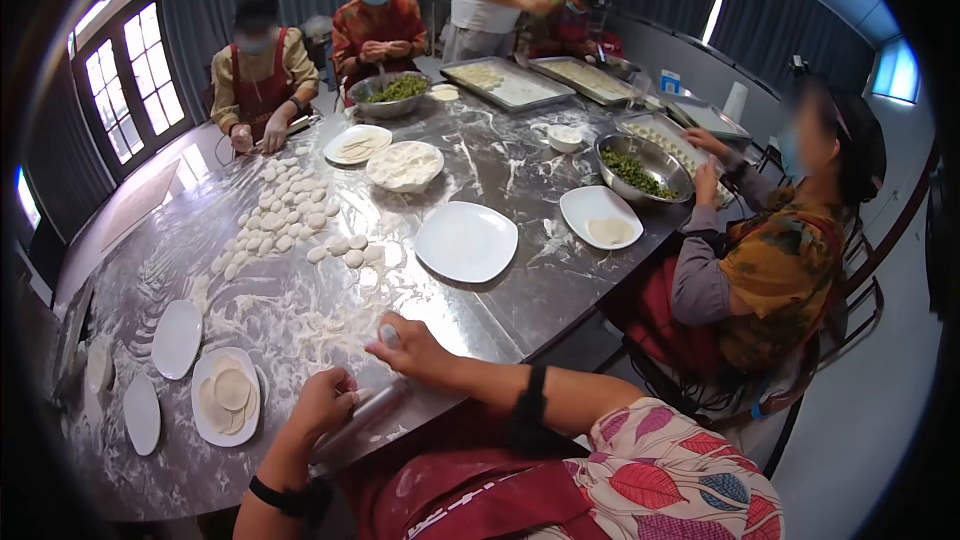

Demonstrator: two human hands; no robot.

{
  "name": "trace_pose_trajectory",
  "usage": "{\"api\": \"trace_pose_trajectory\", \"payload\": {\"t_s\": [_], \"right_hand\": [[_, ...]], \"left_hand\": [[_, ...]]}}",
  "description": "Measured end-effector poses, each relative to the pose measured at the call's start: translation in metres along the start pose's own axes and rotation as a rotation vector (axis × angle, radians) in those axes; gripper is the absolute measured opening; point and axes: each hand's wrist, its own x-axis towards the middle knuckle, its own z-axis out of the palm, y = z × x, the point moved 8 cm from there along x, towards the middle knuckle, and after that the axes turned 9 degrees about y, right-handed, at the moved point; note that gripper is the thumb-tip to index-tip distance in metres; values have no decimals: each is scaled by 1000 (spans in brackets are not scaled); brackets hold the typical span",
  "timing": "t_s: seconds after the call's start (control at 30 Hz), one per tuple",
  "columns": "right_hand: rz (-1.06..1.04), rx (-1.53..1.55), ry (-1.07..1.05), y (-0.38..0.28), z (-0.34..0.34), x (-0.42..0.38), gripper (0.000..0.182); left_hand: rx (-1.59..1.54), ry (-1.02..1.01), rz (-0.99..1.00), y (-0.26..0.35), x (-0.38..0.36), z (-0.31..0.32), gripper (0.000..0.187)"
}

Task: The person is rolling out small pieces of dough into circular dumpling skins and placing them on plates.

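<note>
At the near table edge, my right hand (425, 355) is closed around a pale, rounded, greyish object (390, 337); its kind is not clear. Lower and to the left, my left hand (325, 402) has its fingers curled, with a whitish bit at the fingertips that I cannot make out. The hands are apart. Loose flour (335, 315) is smeared over the steel table just beyond them. Several small dough pieces (275, 220) lie farther off in a heap. An empty white plate (466, 242) sits beyond my right hand.
Left of me are a plate of round wrappers (250, 430) and smaller plates (177, 340). A flour bowl (404, 166), bowls of green filling (640, 170) and trays (510, 83) stand farther off. Co-workers surround the table; one sits close on my right (790, 250).
</note>
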Motion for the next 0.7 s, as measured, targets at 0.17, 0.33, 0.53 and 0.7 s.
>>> {"api": "trace_pose_trajectory", "payload": {"t_s": [0.17, 0.33, 0.53, 0.7], "right_hand": [[-76, -11, 18, 7, 9, 15, 27], [50, 71, -72, -7, -12, -20, 30], [-55, -4, 4, 8, 19, 31, 36], [-86, 20, -4, -4, -3, -5, 32]], "left_hand": [[101, -43, 60, 21, 4, -3, 15], [-79, -21, -53, 5, 0, -4, 14], [197, 132, 179, 14, 9, -8, 17], [81, -27, 86, 24, 5, -4, 18]]}}
